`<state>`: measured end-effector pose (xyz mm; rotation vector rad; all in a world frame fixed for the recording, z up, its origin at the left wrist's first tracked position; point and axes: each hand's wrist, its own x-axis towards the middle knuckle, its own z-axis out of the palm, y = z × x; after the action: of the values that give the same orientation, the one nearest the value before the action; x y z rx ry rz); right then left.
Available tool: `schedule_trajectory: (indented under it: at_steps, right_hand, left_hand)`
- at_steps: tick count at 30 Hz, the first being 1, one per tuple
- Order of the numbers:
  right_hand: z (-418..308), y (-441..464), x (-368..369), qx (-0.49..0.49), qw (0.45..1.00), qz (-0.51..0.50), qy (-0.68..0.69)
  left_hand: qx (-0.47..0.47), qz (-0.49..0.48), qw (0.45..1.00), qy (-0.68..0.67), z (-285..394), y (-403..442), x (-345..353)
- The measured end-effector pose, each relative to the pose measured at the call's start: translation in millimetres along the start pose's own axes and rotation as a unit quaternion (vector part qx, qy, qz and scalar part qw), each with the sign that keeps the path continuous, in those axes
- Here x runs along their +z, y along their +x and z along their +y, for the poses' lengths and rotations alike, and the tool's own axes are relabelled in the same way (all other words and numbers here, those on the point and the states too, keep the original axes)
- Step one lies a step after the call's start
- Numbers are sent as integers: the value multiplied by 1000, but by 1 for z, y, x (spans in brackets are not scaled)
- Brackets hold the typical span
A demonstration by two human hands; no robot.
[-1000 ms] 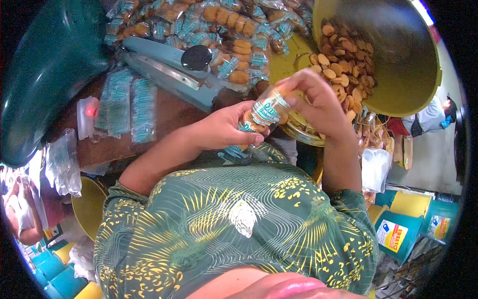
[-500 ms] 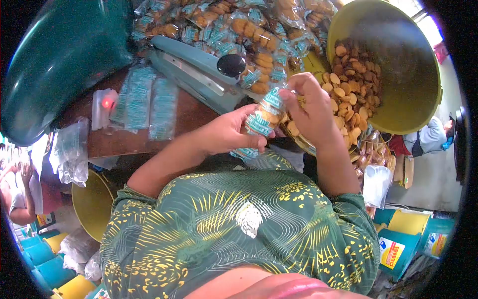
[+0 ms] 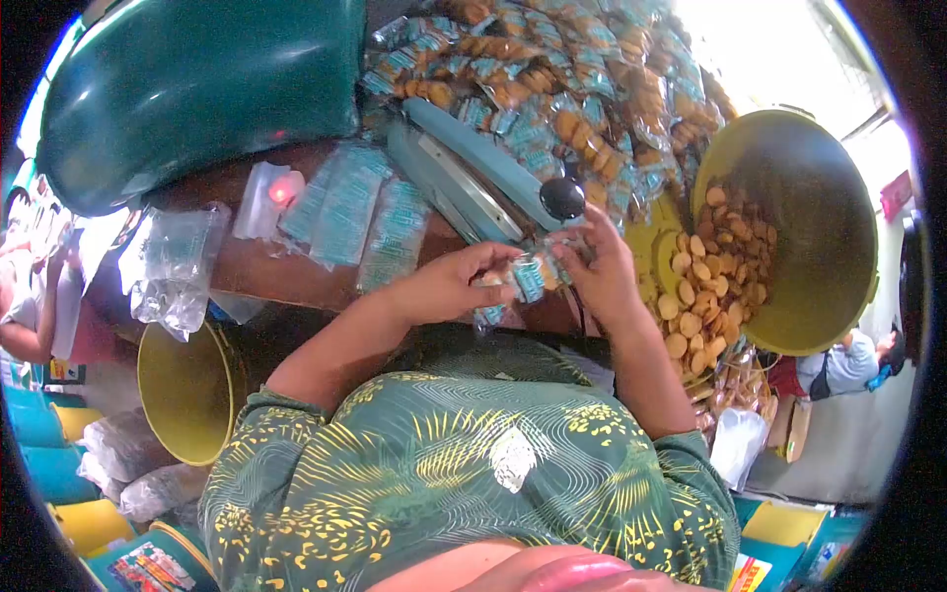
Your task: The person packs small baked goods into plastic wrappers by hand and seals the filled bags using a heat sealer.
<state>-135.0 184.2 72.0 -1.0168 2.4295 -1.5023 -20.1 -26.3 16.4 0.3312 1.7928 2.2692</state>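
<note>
A clear plastic bag of biscuits (image 3: 531,279) with turquoise print is held between my two hands, lying nearly sideways. My left hand (image 3: 456,284) has its thumb and fingers closed around one end. At the other end, the fingers of my right hand (image 3: 597,264) pinch the plastic. Just beyond my hands stands a light-blue heat sealer (image 3: 473,173) with a black round knob, close to my right fingers. Loose round biscuits (image 3: 705,296) spill from a tipped yellow bucket (image 3: 819,227) to the right of my right hand.
Filled biscuit bags (image 3: 582,99) are heaped behind the sealer. Flat printed bags (image 3: 340,212) and a small lit red light (image 3: 284,189) lie on the brown table (image 3: 237,271). A big green tub (image 3: 197,109) stands at left, a yellow bucket (image 3: 187,395) below. People appear at both sides.
The bag has turned from tilted upright to nearly sideways, and my right fingers are now at its end beside the sealer's knob. The whole view has shifted, with the scene lower and rightward.
</note>
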Motion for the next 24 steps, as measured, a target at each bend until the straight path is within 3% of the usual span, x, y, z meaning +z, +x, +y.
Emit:
schedule_trajectory:
  at_steps: [1, 6, 10, 13, 15, 17, 24]
  right_hand:
    - [19, 6, 5, -7, 1000, 2, -8]
    - [-14, 50, -16, -89, 983, 67, 148]
    - [-70, 60, -7, -114, 991, -43, -50]
    - [-63, 64, 16, -135, 958, -49, -248]
    - [-52, 62, 36, -60, 959, -86, -262]
    - [-50, 59, 35, -85, 959, -42, -267]
    - [-31, 58, 37, -119, 966, -45, -226]
  left_hand:
    - [8, 46, 992, 117, -5, -3, -5]
    - [-53, 177, 981, -63, -2, -19, -44]
    - [-25, 177, 984, 12, 5, -23, -63]
    - [-42, 163, 986, 13, 7, -22, -68]
    - [-74, 157, 985, 6, 10, -21, -68]
    - [-72, 151, 985, 32, 4, -18, -74]
    - [-43, 173, 976, 128, 15, 2, -77]
